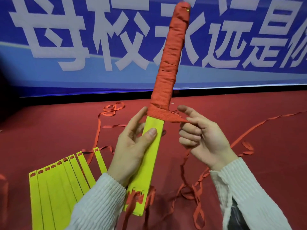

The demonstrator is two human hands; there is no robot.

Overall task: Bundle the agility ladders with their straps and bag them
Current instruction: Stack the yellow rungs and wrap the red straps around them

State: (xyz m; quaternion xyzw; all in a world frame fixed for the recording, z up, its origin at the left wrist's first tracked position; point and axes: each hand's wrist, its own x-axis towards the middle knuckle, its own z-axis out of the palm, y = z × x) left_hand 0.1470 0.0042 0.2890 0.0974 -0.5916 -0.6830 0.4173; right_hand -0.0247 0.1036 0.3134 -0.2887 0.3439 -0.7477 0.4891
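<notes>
A stack of yellow ladder rungs (150, 156) stands tilted upright in the middle. Red strap winding (169, 60) covers its upper two thirds. My left hand (132, 146) grips the bare yellow lower part, thumb pressed on its face. My right hand (202, 136) pinches the free red strap (180, 120) just right of the bundle, pulled taut from the lowest turn. A second ladder (63, 185), fanned yellow rungs, lies on the floor at lower left.
Loose red straps (196, 188) trail in loops over the red carpet (249, 103) on both sides. A blue banner (83, 39) with large white characters stands behind, along the carpet's far edge.
</notes>
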